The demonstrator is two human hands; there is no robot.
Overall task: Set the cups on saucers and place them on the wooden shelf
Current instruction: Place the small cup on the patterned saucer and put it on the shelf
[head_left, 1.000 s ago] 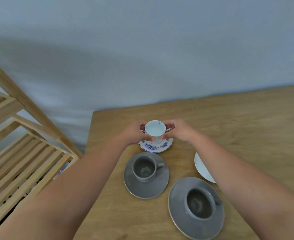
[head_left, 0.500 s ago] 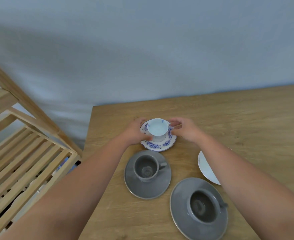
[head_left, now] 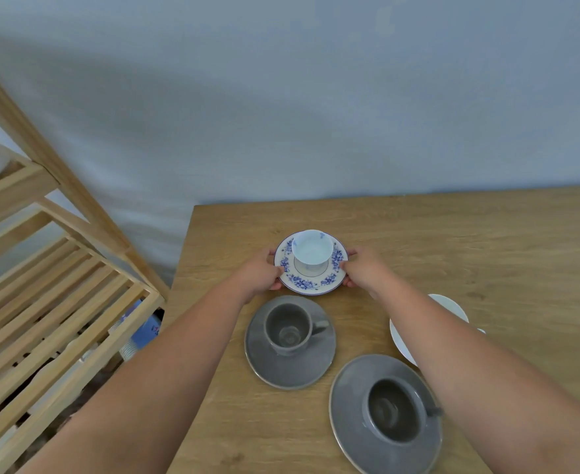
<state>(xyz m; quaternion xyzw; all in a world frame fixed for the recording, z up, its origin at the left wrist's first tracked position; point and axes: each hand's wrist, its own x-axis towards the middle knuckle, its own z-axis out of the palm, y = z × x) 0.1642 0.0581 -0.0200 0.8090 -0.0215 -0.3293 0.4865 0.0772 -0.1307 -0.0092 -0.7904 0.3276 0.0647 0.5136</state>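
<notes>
Porcelain saucer point(head_left: 310, 280), white with a blue floral rim, is gripped at opposite edges: the left hand point(head_left: 260, 272) closes on its left edge and the right hand point(head_left: 362, 271) closes on its right edge. The white cup point(head_left: 311, 249) stands upright between the two grips, seated toward the far side of the saucer's centre ring. Whether the saucer is clear of the wooden surface point(head_left: 452, 241) cannot be told. For the step in hand, judged as carrying this set to the wooden shelf point(head_left: 45, 302), keep both grips level and equal in height, lift straight up before moving sideways, and move slowly, because the cup sits loose and can slide or tip. The shelf lies well to the left of the left grip, past the surface edge. Just nearer than the grips stands a grey cup on a grey saucer point(head_left: 290, 343); nearer again, under the right forearm, a larger grey cup and saucer point(head_left: 386, 415). A white plate point(head_left: 401, 336) lies partly hidden behind the right forearm. Route the forearms high enough to clear these.
</notes>
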